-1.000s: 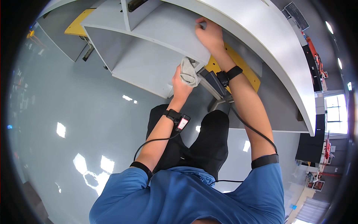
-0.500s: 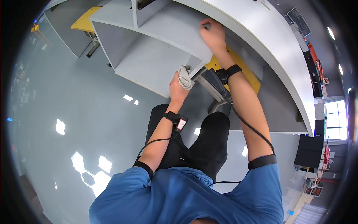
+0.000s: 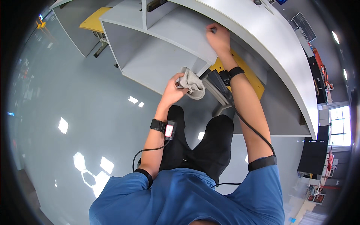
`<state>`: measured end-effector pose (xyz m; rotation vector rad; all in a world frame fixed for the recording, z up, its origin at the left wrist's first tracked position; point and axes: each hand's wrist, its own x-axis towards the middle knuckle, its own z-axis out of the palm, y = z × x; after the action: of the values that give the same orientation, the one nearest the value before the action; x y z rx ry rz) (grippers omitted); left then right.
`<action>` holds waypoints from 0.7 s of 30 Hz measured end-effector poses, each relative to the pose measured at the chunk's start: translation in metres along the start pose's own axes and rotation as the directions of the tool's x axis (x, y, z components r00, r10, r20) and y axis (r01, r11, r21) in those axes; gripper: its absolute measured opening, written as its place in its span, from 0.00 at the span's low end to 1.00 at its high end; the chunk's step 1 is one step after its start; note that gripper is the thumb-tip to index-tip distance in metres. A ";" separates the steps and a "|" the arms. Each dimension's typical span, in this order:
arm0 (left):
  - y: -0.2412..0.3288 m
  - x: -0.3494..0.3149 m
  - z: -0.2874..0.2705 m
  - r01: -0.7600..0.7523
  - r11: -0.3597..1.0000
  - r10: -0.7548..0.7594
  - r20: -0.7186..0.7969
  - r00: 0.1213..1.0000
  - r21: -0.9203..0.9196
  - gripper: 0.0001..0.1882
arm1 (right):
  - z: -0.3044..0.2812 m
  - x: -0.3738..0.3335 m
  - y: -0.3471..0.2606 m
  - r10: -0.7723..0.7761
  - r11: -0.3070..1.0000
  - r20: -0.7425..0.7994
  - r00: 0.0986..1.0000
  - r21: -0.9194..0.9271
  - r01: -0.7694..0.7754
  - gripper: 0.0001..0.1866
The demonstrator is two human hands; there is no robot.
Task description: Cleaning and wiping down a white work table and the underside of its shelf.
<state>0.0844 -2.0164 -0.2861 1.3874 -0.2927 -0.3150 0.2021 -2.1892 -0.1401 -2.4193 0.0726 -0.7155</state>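
Crumpled grey cloth (image 3: 192,84), soft, light, bunched in my left hand (image 3: 173,90) at near shelf edge (image 3: 165,71); I'd grip mid-wad. Right hand (image 3: 218,37) pressed, fingers curled, on grey surface (image 3: 262,41).

Wrist device face (image 3: 169,130): small rectangle, white with a red border, on the black band at the person's left wrist.
Dark screen (image 3: 311,162): large black rectangle at far right, near the bright window.
Flat panel (image 3: 304,21): dark grey rectangle, upper right, beyond the curved grey desk.
Packages: none in view.
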 end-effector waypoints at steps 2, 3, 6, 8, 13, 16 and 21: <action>0.000 -0.002 0.008 0.005 1.000 -0.005 -0.074 0.997 0.002 0.35 | 0.000 -0.001 0.002 0.005 1.000 -0.016 1.000 -0.028 -0.006 0.11; 0.000 -0.002 0.014 -0.056 0.998 0.056 -0.150 0.987 0.006 0.35 | 0.000 -0.001 0.004 0.010 1.000 -0.018 1.000 -0.030 -0.010 0.11; -0.013 0.005 0.023 -0.169 0.976 0.198 -0.239 0.950 0.139 0.37 | 0.003 0.001 0.004 0.022 1.000 -0.026 0.999 -0.004 -0.022 0.11; -0.032 0.014 0.026 -0.265 0.903 0.356 -0.243 0.902 0.338 0.39 | 0.009 0.002 0.002 0.015 0.999 -0.046 0.999 -0.032 -0.017 0.11; -0.040 0.028 0.038 -0.325 0.869 0.430 -0.242 0.870 0.373 0.35 | 0.014 0.003 0.014 -0.048 0.994 -0.067 0.997 -0.098 0.041 0.10; -0.046 0.033 0.038 -0.384 0.850 0.482 -0.235 0.844 0.361 0.32 | 0.014 0.004 0.015 -0.069 0.993 -0.060 0.996 -0.101 0.063 0.10; -0.059 0.035 0.049 -0.417 0.806 0.561 -0.321 0.763 0.420 0.27 | 0.011 0.001 0.011 -0.060 0.991 -0.010 0.998 -0.116 0.058 0.11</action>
<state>0.0954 -2.0832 -0.3355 1.5997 -0.3409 0.5136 0.2099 -2.1925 -0.1533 -2.5369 0.0491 -0.7738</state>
